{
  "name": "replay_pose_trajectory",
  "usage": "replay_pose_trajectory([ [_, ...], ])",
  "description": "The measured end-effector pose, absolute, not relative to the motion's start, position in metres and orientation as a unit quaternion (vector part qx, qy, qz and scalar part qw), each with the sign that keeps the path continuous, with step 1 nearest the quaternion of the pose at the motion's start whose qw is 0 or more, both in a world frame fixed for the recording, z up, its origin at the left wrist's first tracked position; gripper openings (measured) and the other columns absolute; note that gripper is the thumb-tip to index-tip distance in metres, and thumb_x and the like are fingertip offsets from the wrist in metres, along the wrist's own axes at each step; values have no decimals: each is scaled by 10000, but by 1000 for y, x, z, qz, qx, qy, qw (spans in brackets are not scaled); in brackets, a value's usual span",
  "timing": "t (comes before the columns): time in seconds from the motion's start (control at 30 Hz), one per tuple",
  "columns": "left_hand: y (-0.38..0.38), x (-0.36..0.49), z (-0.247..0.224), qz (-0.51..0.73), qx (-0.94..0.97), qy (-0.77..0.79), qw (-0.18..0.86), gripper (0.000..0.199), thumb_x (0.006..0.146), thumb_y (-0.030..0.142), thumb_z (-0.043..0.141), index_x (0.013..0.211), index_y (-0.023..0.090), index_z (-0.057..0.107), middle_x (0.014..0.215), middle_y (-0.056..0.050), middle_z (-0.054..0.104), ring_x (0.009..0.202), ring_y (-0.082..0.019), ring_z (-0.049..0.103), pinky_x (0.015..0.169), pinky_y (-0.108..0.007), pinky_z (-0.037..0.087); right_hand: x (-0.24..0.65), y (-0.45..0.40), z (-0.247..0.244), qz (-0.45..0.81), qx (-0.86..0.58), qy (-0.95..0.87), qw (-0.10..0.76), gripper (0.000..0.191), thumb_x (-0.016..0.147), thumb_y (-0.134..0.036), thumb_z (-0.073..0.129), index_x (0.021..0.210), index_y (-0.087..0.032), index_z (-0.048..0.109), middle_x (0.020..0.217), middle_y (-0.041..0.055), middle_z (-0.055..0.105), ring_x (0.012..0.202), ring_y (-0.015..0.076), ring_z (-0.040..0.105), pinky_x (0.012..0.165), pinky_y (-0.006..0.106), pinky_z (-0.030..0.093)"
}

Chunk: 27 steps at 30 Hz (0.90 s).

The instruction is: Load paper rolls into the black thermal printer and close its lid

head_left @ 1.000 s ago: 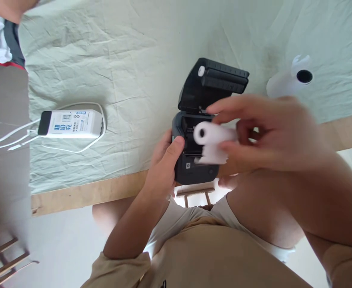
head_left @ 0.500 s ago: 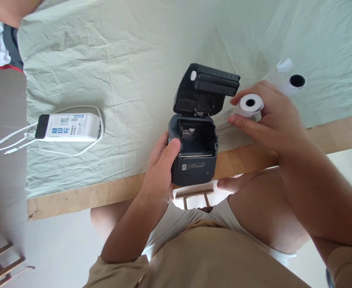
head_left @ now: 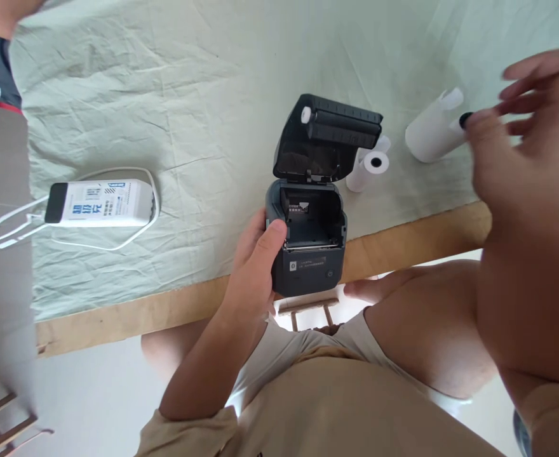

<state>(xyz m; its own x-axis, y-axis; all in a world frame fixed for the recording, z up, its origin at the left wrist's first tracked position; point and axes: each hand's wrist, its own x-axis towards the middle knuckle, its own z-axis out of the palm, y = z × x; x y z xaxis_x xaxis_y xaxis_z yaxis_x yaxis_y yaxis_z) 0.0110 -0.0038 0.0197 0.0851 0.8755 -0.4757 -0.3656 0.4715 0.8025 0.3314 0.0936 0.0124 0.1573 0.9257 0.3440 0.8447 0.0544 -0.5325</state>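
Observation:
My left hand [head_left: 255,260] grips the left side of a dark portable thermal printer [head_left: 308,263], its thumb on the edge of the open paper bay. The printer's lid [head_left: 322,139] is swung up, and no roll shows in the bay. Just right of the lid, a small white paper roll [head_left: 361,176] lies on the cloth. Farther right is a larger white paper roll [head_left: 429,133] with a black core. My right hand [head_left: 537,139] is beside that core, fingers apart and slightly blurred. Its thumb overlaps the core's end; whether they touch I cannot tell.
A green cloth [head_left: 203,114] covers the table, whose wooden edge [head_left: 131,314] runs in front of my legs. At left lies a white power strip [head_left: 101,203] with white cables. Part of another person's arm [head_left: 3,16] shows at the top left.
My right hand has let go of the small paper roll, which now lies beside the printer, and has moved right to the larger roll. My left hand still holds the printer.

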Motion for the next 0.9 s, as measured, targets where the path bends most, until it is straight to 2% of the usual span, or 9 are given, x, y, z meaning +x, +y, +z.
replay_pose_trajectory([
  [0.07, -3, 11, 20, 448, 252, 502, 695, 557, 942, 685, 778, 1300, 260, 727, 1005, -87, 852, 919, -353, 860, 547, -407, 667, 332, 103, 6, 56, -701, -644, 301, 596, 860, -429, 933, 1376, -265, 685, 1435, 161, 667, 1298, 335, 708, 902, 515, 576],
  [0.13, -2, 12, 20, 448, 250, 503, 695, 544, 935, 679, 786, 1275, 258, 731, 1009, -85, 855, 931, -359, 862, 542, -403, 666, 328, 108, 3, 67, -722, -635, 267, 623, 776, -339, 997, 1330, -250, 726, 1371, 164, 701, 1213, 308, 728, 923, 516, 583],
  [0.33, -2, 13, 21, 452, 252, 510, 687, 559, 936, 669, 788, 1310, 257, 738, 1034, -85, 864, 943, -357, 870, 572, -403, 691, 310, 102, 11, 131, -712, -620, 302, 520, 785, -97, 859, 1240, -317, 738, 1117, 57, 792, 750, 157, 621, 746, 397, 555],
  [0.4, -2, 13, 22, 450, 254, 511, 686, 553, 940, 674, 781, 1308, 264, 738, 1041, -85, 862, 964, -361, 871, 610, -421, 710, 308, 100, 11, 151, -689, -650, 282, 503, 802, -39, 765, 1225, -311, 746, 1155, 72, 786, 763, 159, 619, 772, 402, 557],
  [0.5, -1, 13, 22, 451, 245, 513, 688, 538, 925, 666, 800, 1283, 269, 745, 1073, -86, 867, 1011, -374, 867, 639, -438, 724, 308, 99, 6, 151, -666, -666, 300, 407, 830, -138, 825, 1200, -294, 755, 1261, 134, 752, 897, 204, 660, 812, 416, 567],
  [0.6, -1, 13, 20, 455, 233, 515, 688, 555, 916, 661, 813, 1302, 268, 748, 1111, -87, 872, 1035, -382, 863, 637, -439, 729, 309, 100, 4, 163, -655, -650, 351, 604, 830, -129, 803, 1399, -289, 677, 1228, 124, 764, 885, 202, 654, 794, 405, 550],
  [0.67, -2, 14, 18, 459, 233, 516, 684, 570, 923, 662, 805, 1332, 270, 741, 1122, -87, 871, 1042, -383, 863, 641, -438, 732, 308, 101, 6, 176, -667, -647, 325, 715, 827, -77, 749, 1503, -277, 629, 1286, 133, 760, 876, 188, 652, 822, 412, 552],
  [0.77, -2, 14, 17, 462, 236, 518, 680, 573, 938, 654, 793, 1359, 270, 734, 1123, -89, 868, 1061, -383, 862, 682, -442, 743, 309, 102, 7, 151, -709, -638, 260, 625, 837, -149, 805, 1445, -257, 704, 1416, 177, 681, 938, 195, 674, 889, 437, 586],
  [0.9, -3, 16, 20, 458, 231, 527, 678, 621, 939, 677, 784, 1404, 270, 720, 1127, -88, 867, 1078, -382, 860, 752, -463, 758, 317, 102, -2, 162, -652, -676, 304, 819, 821, -76, 712, 1587, -314, 542, 1322, 98, 715, 960, 206, 707, 926, 453, 626],
])
